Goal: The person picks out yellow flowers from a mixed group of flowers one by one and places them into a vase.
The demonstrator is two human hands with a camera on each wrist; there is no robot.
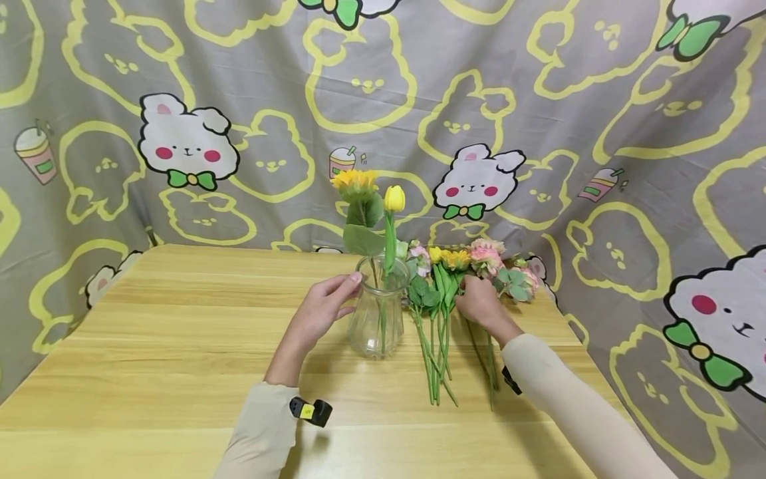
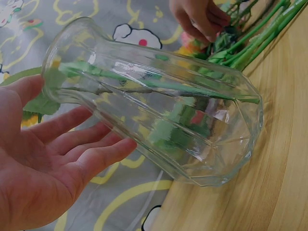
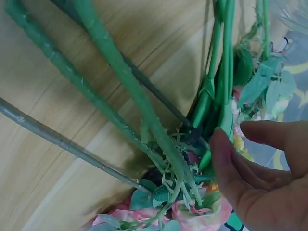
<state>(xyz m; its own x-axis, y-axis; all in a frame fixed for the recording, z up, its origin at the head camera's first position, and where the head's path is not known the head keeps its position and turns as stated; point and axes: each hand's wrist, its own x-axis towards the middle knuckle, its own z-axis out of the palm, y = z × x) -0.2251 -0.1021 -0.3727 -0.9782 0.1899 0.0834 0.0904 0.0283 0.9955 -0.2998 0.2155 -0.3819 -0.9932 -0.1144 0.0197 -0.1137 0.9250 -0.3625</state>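
A clear glass vase [image 1: 376, 326] stands upright, holding a sunflower [image 1: 354, 183] with broad round leaves and a yellow tulip [image 1: 395, 199]. My left hand [image 1: 326, 303] is at its left side, fingers extended along the glass and thumb right at the rim, as the left wrist view shows. To the right, my right hand [image 1: 481, 303] reaches into the loose flowers. In the right wrist view its thumb and forefinger are apart, fingertips beside the green tulip stems [image 3: 224, 62] and a dark stem [image 3: 163, 98]. Pink flowers [image 3: 202, 211] lie just below that hand.
Several loose flowers lie right of the vase, among them another sunflower [image 1: 456, 259] and pink blooms [image 1: 487, 254], their stems pointing toward me. They rest on a wooden table [image 1: 179, 346]. A patterned curtain [image 1: 269, 86] hangs behind and at both sides.
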